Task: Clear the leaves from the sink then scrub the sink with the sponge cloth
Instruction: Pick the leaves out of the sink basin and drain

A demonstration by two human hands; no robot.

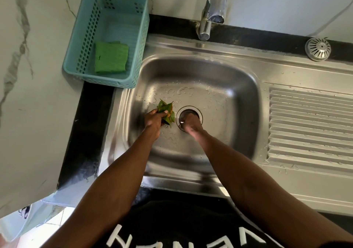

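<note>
Black shirt with white lettering [172,234] filling the bottom edge, nearest the lens; two bare forearms reaching from it down into the stainless steel sink basin [235,87].

Left hand [152,120] curling around a bunch of green leaves [165,107], just left of the round steel drain opening [189,116]; leaf tips sticking out above the fingers, a few more showing below the grip.

Right hand [191,123] hovering over or touching the drain, blurred; fingers pointing down into it, grip impossible to judge. Small pale glint showing at its left edge, unidentifiable.

Water droplets dotting the basin floor behind the drain.

Folded green sponge cloth [111,57] lying inside the perforated teal plastic basket [84,37], standing on the white marble counter at the sink's back-left corner, well apart from both hands.

Chrome tap [212,8] rising behind the basin, spout overhanging its back rim. Domed metal drain strainer [318,49] sitting on the sink's back-right ledge, beyond the ribbed steel draining board [309,125] right of the basin.
</note>
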